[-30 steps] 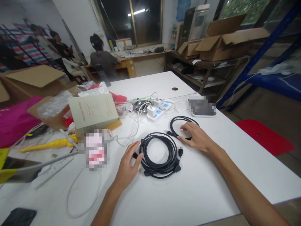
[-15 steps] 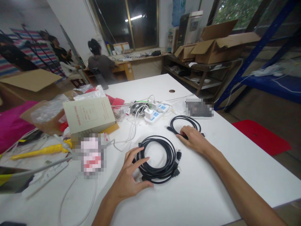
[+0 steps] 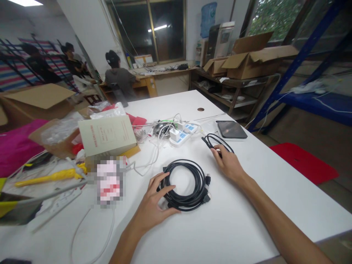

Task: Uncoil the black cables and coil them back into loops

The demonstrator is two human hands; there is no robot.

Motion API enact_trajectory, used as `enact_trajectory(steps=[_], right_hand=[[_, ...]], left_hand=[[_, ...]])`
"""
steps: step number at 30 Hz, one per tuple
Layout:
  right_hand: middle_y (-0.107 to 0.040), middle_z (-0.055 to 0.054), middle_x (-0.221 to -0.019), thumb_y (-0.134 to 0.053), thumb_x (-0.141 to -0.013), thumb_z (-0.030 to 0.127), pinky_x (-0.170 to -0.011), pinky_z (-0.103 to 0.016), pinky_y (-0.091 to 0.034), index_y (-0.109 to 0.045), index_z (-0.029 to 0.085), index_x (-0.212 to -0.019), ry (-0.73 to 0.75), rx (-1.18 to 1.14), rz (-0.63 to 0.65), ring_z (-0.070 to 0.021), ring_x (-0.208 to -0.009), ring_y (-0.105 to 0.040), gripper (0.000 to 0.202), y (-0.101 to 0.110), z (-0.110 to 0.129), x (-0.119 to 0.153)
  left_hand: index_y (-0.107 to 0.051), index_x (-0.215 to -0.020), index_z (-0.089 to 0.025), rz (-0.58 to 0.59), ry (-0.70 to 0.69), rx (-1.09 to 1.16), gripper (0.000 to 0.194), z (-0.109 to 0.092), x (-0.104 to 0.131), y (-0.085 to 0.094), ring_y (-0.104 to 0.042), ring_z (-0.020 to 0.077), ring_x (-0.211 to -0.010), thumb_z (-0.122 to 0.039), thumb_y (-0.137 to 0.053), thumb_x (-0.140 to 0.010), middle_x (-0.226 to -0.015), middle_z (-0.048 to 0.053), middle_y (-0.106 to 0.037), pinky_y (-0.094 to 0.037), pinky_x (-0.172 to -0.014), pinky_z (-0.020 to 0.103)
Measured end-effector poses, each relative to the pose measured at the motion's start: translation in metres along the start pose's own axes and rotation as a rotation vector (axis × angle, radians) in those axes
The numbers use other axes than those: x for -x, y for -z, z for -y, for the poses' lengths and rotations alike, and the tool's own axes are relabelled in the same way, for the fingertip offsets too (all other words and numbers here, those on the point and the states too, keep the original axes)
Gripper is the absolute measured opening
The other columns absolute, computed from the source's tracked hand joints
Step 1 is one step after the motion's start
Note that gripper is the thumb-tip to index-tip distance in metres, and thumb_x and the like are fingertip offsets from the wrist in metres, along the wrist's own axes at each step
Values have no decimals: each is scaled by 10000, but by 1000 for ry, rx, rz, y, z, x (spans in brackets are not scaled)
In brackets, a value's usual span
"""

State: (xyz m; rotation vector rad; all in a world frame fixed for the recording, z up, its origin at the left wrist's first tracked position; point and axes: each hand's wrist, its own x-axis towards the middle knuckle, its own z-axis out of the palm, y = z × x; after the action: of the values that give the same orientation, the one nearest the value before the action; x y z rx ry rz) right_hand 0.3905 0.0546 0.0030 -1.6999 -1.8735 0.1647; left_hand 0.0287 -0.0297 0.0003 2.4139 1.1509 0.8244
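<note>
A thick coil of black cable [image 3: 199,183] with several connectors lies on the white table [image 3: 247,227]. My left hand [image 3: 154,201] rests at the coil's left side, its fingers spread apart over the edge. Further back and to the right, my right hand [image 3: 227,161] has its fingers closed round a smaller black cable coil [image 3: 217,137], which looks tilted up off the table. Behind that coil lies a dark flat device [image 3: 231,129].
White power strips [image 3: 178,137] with plugs and tangled cords lie beyond the coils. To the left are a pale green box [image 3: 107,135], a yellow tool [image 3: 49,177] and cardboard boxes [image 3: 41,96]. A person [image 3: 119,79] sits at a far desk.
My right hand has closed on the smaller coil and tipped it up, squeezing its loop narrower. My left hand stays almost where it was at the big coil.
</note>
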Motion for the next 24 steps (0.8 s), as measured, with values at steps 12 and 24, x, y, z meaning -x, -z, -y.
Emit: enact_trajectory(steps=[12, 24], right_hand=[[-517, 30, -679, -481, -1100, 555, -570, -258, -386, -618, 210, -1020, -142, -659, -365, -137, -601, -488, 380, 39, 90, 56], [-740, -125, -1097, -350, -1095, 614, -796, -418, -645, -556, 287, -1470, -83, -781, 80, -294, -924, -721, 538, 7, 204, 168]], left_hand=[[-623, -1495, -324, -94, 1, -32, 780, -7, -3, -9, -415, 421, -1528, -537, -900, -799, -1631, 164, -489, -441, -1203, 676], [-751, -1330, -261, -411, 356, 528, 464, -106, 25, 3, -704, 350, -1263, -574, -616, -1015, -1320, 119, -760, -604, -1067, 483]])
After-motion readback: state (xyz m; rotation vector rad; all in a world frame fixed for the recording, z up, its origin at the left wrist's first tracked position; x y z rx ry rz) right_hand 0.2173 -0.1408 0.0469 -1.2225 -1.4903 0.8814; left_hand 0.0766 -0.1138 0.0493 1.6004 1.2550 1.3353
